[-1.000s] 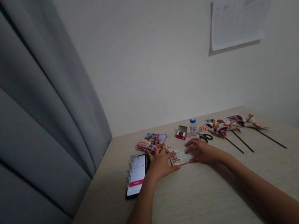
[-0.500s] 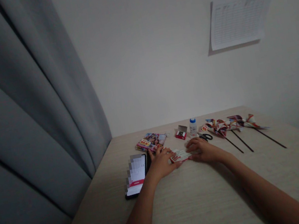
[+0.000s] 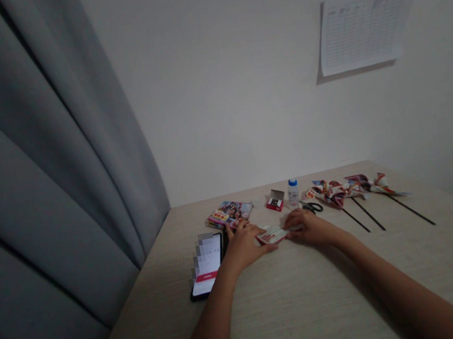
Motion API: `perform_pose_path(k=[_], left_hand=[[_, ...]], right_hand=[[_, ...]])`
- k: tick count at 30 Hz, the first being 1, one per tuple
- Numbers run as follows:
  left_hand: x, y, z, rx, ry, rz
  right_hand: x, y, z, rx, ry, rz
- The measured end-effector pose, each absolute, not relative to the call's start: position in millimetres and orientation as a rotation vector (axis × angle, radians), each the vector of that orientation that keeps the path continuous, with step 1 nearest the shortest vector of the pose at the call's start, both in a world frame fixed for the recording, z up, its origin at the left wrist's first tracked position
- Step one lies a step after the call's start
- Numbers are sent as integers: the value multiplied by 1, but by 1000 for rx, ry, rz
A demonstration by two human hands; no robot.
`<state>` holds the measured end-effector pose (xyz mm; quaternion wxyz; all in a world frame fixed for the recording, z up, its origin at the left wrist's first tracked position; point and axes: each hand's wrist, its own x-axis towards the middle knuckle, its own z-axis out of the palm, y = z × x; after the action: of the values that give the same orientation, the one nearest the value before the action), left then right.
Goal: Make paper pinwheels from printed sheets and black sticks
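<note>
A small printed piece of folded paper (image 3: 272, 234), whitish with red print, lies on the table between my hands. My left hand (image 3: 244, 246) rests on its left side, fingers stretched out and thumb apart, pressing it down. At the paper's right edge my right hand (image 3: 309, 227) has its fingers curled together and pinches it; the fingertips partly cover that edge. Just beyond the right hand lie black-handled scissors (image 3: 314, 207). Behind the left fingers is a stack of colourful printed sheets (image 3: 231, 213).
A phone (image 3: 207, 266) lies left of my left forearm. At the back stand a small open red box (image 3: 275, 200) and a blue-capped glue bottle (image 3: 292, 193). Several paper pinwheels (image 3: 338, 192) on dark sticks lie to the right. A grey curtain (image 3: 86, 147) hangs along the left.
My right fingers have drawn closer together at the paper's right edge. The left hand stays on the paper, with its fingers slightly shifted. Other things stay in place.
</note>
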<state>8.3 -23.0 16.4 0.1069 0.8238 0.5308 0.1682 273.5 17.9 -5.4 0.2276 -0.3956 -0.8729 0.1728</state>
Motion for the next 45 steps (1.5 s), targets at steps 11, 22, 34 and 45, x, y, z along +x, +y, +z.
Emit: perform_pose_path(k=[11, 22, 34, 45], left_hand=[[6, -20, 14, 2379, 1556, 496], [13, -21, 12, 2411, 1553, 588], [16, -20, 8, 2420, 1501, 633], [12, -18, 10, 2413, 1533, 691]], right_hand=[[272, 16, -4, -1097, -2354, 506], [265, 11, -3, -1142, -2323, 441], [260, 12, -5, -997, -2360, 500], [259, 13, -4, -1114, -2228, 500]])
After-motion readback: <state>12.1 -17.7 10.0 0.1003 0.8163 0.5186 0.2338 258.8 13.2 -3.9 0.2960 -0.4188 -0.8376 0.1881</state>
